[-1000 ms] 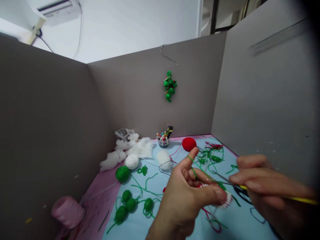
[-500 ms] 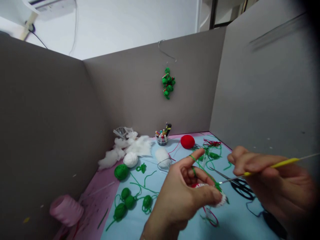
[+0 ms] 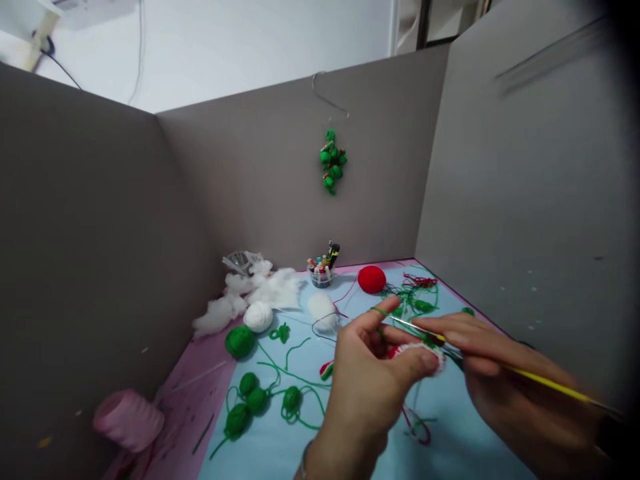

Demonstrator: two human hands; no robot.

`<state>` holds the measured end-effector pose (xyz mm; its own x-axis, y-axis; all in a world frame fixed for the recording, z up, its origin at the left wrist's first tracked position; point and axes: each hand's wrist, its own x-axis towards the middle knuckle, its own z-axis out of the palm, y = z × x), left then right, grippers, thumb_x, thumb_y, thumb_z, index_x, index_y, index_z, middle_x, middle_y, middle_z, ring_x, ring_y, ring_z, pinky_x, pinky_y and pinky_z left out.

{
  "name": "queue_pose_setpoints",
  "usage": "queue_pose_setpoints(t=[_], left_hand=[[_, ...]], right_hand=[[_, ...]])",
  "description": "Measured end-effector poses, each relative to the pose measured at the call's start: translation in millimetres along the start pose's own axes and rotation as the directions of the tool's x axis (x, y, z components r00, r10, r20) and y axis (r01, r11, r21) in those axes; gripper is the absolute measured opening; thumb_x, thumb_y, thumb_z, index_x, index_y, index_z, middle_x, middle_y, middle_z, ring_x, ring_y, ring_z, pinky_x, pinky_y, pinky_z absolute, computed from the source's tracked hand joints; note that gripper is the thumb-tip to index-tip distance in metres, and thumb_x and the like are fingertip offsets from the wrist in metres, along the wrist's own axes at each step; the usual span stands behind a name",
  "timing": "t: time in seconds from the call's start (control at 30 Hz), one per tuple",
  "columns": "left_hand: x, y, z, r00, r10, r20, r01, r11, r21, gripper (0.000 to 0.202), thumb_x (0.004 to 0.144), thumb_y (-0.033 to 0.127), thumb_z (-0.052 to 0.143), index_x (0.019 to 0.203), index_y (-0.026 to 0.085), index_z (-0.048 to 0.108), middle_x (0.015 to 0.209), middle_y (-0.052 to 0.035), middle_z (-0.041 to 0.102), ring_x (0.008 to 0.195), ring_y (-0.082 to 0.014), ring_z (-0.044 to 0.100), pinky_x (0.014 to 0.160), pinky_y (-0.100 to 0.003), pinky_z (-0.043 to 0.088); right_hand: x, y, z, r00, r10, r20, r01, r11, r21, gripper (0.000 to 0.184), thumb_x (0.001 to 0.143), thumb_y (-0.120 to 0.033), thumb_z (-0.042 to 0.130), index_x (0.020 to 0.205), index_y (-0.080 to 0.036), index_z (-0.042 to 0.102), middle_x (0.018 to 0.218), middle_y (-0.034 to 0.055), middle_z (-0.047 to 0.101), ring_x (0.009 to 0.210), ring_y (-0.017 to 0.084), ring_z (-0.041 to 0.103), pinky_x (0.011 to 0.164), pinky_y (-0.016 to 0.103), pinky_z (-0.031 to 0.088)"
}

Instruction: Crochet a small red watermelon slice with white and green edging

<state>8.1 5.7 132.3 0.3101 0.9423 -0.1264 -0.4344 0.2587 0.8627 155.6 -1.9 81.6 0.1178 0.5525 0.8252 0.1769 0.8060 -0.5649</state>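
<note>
My left hand pinches a small red-and-white crochet piece between thumb and fingers. Green yarn runs over its raised index finger. My right hand grips a yellow-handled crochet hook like a pen. The hook's metal tip reaches left, close to the green strand near the left index finger. Whether it has caught the yarn, I cannot tell. Red and green yarn tails lie below the piece. Behind my left wrist, a small red, white and green crochet piece shows in part.
Green yarn balls, a white yarn ball and white stuffing lie at left. A red yarn ball and a cup of pens stand at the back. A pink cone is front left. Grey panels enclose the table.
My right hand has turned and come closer to the left, and the hook tip has moved up and left from the crochet piece's edge. The scissors are now hidden behind the right hand.
</note>
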Motion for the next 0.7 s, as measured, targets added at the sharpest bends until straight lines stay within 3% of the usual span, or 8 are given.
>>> queue_pose_setpoints(t=[0.13,0.2,0.33,0.47,0.7], left_hand=[[-1,1,-1.1,0.997,0.009,-0.076,-0.01,1.0,-0.02,0.076,0.042,0.01,0.092,0.115,0.009,0.069,0.07,0.0032,0.065,0.064,-0.0108,0.06,0.068,-0.027,0.05],[-5,2,-4.0,0.994,0.024,-0.109,-0.027,0.999,-0.026,0.072,0.043,0.01,0.092,0.111,0.01,0.069,0.07,0.0035,0.064,0.064,-0.0105,0.059,0.069,-0.027,0.05],[-16,-2,-14.5,0.987,0.047,-0.154,-0.05,0.999,-0.021,0.072,0.046,0.011,0.091,0.115,0.008,0.067,0.066,0.004,0.064,0.062,-0.0097,0.057,0.068,-0.025,0.047],[-24,-13,-27.0,0.983,0.053,-0.175,-0.065,0.996,-0.063,0.07,0.052,0.011,0.087,0.118,0.006,0.065,0.064,0.0052,0.063,0.063,-0.0094,0.058,0.071,-0.026,0.047],[-30,-31,-41.8,0.976,0.095,-0.194,-0.107,0.993,-0.05,0.078,0.056,0.011,0.085,0.13,0.007,0.061,0.066,0.005,0.061,0.066,-0.0117,0.059,0.076,-0.029,0.049]], right_hand=[[5,5,5,0.966,0.241,-0.09,-0.208,0.939,0.274,0.011,0.086,-0.04,0.073,0.091,-0.033,0.079,0.088,0.0003,0.083,0.081,0.018,0.078,0.072,0.027,0.064],[7,7,10,0.93,0.364,-0.054,-0.32,0.871,0.373,0.014,0.083,-0.045,0.075,0.087,-0.032,0.078,0.084,0.0005,0.082,0.075,0.017,0.077,0.065,0.024,0.064],[5,10,17,0.862,0.495,0.108,-0.487,0.748,0.451,0.018,0.085,-0.047,0.072,0.084,-0.029,0.075,0.074,0.001,0.08,0.065,0.018,0.075,0.06,0.026,0.062],[-2,9,21,0.854,0.502,0.135,-0.507,0.749,0.426,0.018,0.088,-0.046,0.068,0.085,-0.029,0.073,0.069,0.0002,0.078,0.058,0.017,0.072,0.055,0.026,0.06],[-16,1,20,0.933,0.335,0.129,-0.355,0.913,0.2,0.021,0.091,-0.049,0.064,0.087,-0.028,0.068,0.073,0.0011,0.08,0.062,0.017,0.071,0.06,0.027,0.059]])
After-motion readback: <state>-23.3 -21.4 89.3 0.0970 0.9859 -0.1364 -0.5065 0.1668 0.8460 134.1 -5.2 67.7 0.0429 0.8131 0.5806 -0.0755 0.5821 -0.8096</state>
